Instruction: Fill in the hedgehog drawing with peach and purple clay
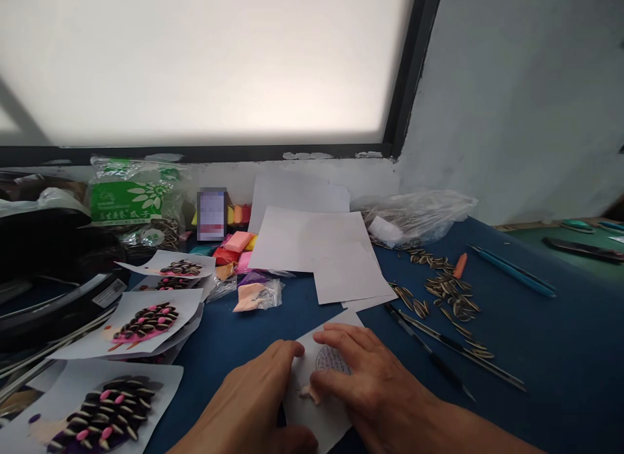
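Note:
A white sheet of paper [325,434] lies at the table's near edge, with a patterned oval drawing [333,361] on it. A small piece of peach modelling clay [311,393] sits on the sheet at the lower left of the drawing. My left hand [256,395] rests along the paper's left edge, index finger and thumb apart. Over the right side of the sheet is my right hand [375,382], fingers spread; its thumb tip is at the clay and partly covers the drawing.
Finished seed-and-clay hedgehog pictures [146,320] are piled at left. Wrapped clay blocks [238,240], a phone [212,213] and blank sheets [307,239] lie behind. Right are sunflower seeds [458,298], tweezers [468,356], a pen [431,353] and blue tweezers [511,272].

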Available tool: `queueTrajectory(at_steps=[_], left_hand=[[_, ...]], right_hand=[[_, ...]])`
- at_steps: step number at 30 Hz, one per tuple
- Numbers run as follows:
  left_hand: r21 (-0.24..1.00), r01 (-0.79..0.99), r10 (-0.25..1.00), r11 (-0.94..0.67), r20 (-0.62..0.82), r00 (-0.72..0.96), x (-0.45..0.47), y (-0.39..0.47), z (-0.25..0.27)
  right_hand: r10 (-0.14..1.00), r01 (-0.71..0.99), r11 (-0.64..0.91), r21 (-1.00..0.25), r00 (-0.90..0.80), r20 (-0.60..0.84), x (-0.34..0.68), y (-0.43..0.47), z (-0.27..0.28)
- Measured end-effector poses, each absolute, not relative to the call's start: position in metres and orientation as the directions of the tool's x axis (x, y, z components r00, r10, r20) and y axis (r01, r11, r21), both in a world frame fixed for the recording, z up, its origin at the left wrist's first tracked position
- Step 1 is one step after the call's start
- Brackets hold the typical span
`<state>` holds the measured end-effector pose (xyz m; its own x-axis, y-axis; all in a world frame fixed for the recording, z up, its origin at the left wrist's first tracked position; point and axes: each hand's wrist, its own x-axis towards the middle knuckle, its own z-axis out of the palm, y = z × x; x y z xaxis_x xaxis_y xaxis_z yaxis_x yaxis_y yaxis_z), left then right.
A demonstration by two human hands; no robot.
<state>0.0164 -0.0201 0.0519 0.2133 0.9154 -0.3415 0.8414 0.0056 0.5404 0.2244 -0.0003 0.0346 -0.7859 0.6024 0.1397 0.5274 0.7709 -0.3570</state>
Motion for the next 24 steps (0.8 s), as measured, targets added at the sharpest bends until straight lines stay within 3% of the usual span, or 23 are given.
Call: queueTrajectory(at_steps=[5,11,16,24], left_hand=[[0.533,0.846,0.913,0.017,-0.353,0.204,0.017,-0.02,0.052],[0.569,0.822,0.897,-0.033,-0.346,0.275,0.014,-0.015,0.053],[0.598,0.801,0.866,0.004,-0.403,0.297,0.009,-0.012,0.055],[0.622,0.782,0.871,-0.034,-0.365,0.328,0.007,-0.012,0.051]], right_hand=[[0.563,0.51,0.818,-0.265,-0.805,0.189,0.225,0.0,0.032],[0.551,0.501,0.83,-0.246,-0.806,0.219,0.224,0.0,0.032],[0.487,0.446,0.873,-0.199,-0.821,0.296,0.22,0.001,0.023],[0.412,0.451,0.892,-0.041,-0.769,0.489,0.216,-0.001,0.001]])
